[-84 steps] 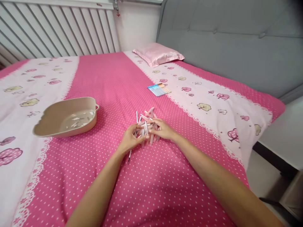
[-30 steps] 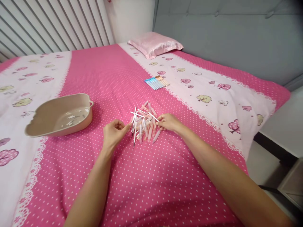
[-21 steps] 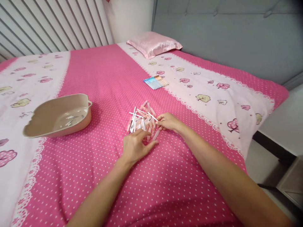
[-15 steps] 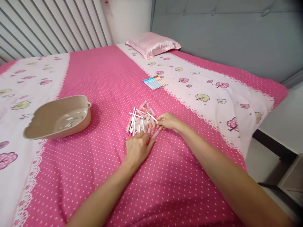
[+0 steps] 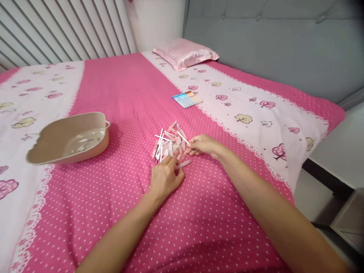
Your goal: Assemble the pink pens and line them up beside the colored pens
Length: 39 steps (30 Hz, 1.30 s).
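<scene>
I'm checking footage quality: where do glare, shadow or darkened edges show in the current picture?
In the head view: sheen shows on the pink pillow, shadow on the bedspread right of the tan basin, and blackness in the top-right corner; the stick pile is too fine to separate.

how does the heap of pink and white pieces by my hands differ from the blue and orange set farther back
The heap is jumbled, its pieces crossing, while the set lies in a neat row. The heap is mainly pink and white; the set goes from blue to orange. Your left hand and right hand are at the heap, not the set. Both are slim pieces on the bedspread.
</scene>
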Available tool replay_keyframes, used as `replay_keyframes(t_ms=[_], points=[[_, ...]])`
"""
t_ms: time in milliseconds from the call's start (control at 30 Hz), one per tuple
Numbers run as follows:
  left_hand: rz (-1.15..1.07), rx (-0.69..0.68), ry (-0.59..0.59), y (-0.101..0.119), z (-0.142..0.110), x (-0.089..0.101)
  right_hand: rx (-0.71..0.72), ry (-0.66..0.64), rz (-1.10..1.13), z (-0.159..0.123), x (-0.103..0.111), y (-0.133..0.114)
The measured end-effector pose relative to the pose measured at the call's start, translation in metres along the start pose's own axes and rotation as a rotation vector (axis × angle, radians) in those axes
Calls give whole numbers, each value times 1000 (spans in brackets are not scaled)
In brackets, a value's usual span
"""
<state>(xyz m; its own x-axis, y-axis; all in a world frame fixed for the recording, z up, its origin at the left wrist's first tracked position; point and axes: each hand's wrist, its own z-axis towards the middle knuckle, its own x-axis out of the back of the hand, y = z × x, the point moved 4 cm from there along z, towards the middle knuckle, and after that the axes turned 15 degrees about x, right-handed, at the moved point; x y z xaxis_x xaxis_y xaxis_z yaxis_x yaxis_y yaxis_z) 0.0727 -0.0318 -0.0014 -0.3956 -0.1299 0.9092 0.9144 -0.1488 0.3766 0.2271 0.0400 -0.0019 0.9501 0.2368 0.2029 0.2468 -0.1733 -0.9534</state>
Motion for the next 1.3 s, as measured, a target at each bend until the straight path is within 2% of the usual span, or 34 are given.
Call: replay_keyframes(t_ms=[200,300,467,667,800,967,1100,1300], points=[[-410,207,-31,-11,4,4,62,80,124,1,2,-6],[-532,288,15,-14,6,7,115,122,178,1,1,-10],[-742,408,27,-19,8,7,271,196,292,-2,-2,-24],[-1040,415,-2,-25,12,0,478,254,367,-8,-7,-41],[-1080,394,3,-27,14,-1,634,283,382,-9,-9,-47],[-1038,311,30,-25,14,2,760,378,223,-16,-8,-51],[-989,242,32,-27,12,0,838,384,116,-24,-11,-57],[-926,244,34,-32,10,-6,863,398,-14,-33,-15,-65]])
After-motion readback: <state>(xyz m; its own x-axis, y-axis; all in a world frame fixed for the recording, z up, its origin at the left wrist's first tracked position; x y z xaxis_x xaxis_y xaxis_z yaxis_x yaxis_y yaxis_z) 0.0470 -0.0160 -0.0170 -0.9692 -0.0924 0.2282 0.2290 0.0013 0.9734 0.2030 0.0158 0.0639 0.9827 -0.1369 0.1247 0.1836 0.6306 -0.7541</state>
